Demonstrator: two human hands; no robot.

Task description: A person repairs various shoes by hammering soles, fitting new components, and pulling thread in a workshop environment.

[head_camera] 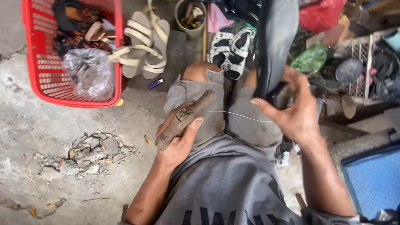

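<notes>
1. Head view, centre of the frame: our left hand grips a wooden-handled awl.
2. Our right hand clamps a black shoe sole; a taut thread joins both.
3. A red basket sits upper left, with bare cracked concrete below its edge.

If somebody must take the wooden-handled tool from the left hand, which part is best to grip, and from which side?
Probably the thick handle end of the wooden-handled tool, approached from the knee side. That end juts clear above the left hand, whose fingers cover the lower half. A thin thread runs from the tool toward the right hand, so avoid that side.
</notes>
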